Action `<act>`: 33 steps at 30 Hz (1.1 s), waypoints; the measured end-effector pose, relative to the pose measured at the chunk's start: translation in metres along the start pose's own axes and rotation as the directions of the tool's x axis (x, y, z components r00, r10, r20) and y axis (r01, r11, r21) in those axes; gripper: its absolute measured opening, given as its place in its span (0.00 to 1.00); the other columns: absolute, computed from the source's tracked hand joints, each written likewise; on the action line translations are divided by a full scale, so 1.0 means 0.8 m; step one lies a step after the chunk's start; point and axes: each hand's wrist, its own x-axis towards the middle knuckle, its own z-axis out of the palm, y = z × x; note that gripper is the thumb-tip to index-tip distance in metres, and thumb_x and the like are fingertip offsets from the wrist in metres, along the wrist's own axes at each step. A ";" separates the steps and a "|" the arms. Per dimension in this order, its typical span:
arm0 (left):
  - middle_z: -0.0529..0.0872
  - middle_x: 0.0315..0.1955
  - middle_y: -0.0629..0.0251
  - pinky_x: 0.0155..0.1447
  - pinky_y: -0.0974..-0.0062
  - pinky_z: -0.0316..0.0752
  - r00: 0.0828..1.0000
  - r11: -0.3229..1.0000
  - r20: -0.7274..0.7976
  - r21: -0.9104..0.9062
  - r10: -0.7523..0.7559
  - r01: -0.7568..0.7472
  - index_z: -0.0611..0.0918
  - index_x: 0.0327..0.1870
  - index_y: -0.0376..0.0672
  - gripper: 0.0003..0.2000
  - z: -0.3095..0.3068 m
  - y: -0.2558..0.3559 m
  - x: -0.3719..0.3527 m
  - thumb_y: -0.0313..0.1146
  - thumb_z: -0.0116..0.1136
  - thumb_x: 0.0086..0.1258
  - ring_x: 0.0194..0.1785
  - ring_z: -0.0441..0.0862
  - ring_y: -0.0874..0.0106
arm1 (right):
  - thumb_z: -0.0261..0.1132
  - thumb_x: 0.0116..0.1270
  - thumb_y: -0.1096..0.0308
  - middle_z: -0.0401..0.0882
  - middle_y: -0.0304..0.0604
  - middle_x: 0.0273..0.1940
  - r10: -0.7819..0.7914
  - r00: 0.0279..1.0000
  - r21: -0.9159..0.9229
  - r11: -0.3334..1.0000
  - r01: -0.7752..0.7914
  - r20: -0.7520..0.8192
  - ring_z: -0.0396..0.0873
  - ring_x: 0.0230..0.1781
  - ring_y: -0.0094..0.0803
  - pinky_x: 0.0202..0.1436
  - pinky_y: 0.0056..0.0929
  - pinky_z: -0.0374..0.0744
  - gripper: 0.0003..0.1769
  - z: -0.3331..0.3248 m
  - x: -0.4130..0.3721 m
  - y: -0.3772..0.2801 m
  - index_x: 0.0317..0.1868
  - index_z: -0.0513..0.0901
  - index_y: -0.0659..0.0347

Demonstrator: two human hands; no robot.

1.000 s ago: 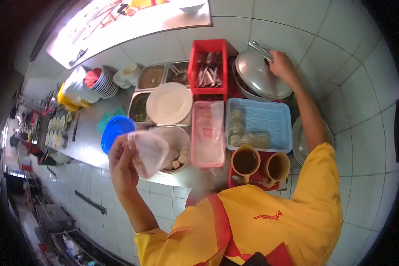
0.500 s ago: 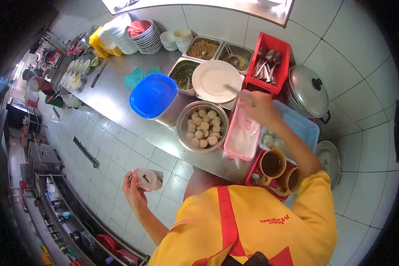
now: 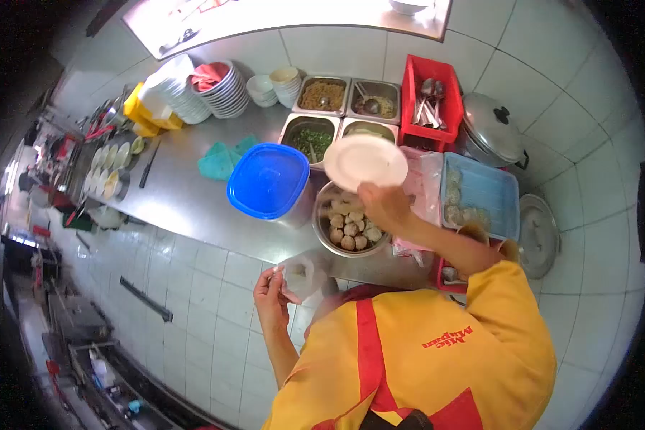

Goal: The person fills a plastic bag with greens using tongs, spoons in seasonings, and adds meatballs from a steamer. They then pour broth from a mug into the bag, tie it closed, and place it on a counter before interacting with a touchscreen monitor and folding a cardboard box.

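Bagging at the worktop, pick-up step (judged). The plastic bag is pinched by the left hand, at 7 o'clock of the bowl of meatballs. The right hand is curled above the bowl, its grasp indiscernible. The next move likely requires the bag mouth to be brought under a lifted meatball.

Right hand: over steel bowl of meatballs; grip blurred.
Left hand: pinching clear plastic bag, at the bowl's 7 o'clock.
Blue-lidded container: at 10 o'clock, touching the bowl.
White plate: at 12.
Red spoon basket: at 1.
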 end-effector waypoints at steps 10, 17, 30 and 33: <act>0.75 0.22 0.71 0.16 0.79 0.74 0.941 0.982 0.292 0.136 -0.169 0.134 0.81 0.44 0.35 0.07 -0.018 0.044 0.065 0.26 0.55 0.69 0.20 0.70 0.82 | 0.63 0.57 0.60 0.78 0.48 0.36 0.001 1.000 0.027 1.000 -0.001 -0.003 0.79 0.20 0.39 0.24 0.37 0.78 0.14 0.004 -0.105 -0.120 0.36 0.78 0.64; 0.75 0.21 0.72 0.15 0.78 0.74 0.789 0.917 0.523 0.377 -0.324 0.127 0.81 0.42 0.35 0.06 -0.005 0.053 0.056 0.27 0.56 0.69 0.20 0.70 0.82 | 0.68 0.56 0.50 0.76 0.47 0.39 0.590 0.804 0.041 0.804 -0.593 0.075 0.76 0.45 0.46 0.44 0.43 0.76 0.27 0.028 -0.011 -0.097 0.47 0.75 0.64; 0.72 0.21 0.75 0.32 0.86 0.59 0.617 0.865 0.636 0.476 -0.463 0.158 0.80 0.43 0.35 0.06 0.119 0.001 -0.040 0.25 0.55 0.69 0.26 0.66 0.84 | 0.64 0.62 0.68 0.69 0.49 0.45 0.558 0.065 0.277 0.505 -0.818 -0.828 0.69 0.45 0.44 0.51 0.40 0.68 0.18 -0.100 -0.268 -0.055 0.50 0.71 0.65; 0.75 0.24 0.75 0.33 0.86 0.61 0.626 0.853 0.619 0.499 -0.474 0.153 0.80 0.43 0.36 0.06 0.165 -0.027 -0.058 0.25 0.55 0.69 0.28 0.68 0.85 | 0.62 0.66 0.65 0.71 0.47 0.41 0.702 -0.030 0.376 0.344 -0.860 -0.712 0.72 0.38 0.38 0.43 0.38 0.71 0.16 -0.074 -0.374 -0.016 0.49 0.72 0.65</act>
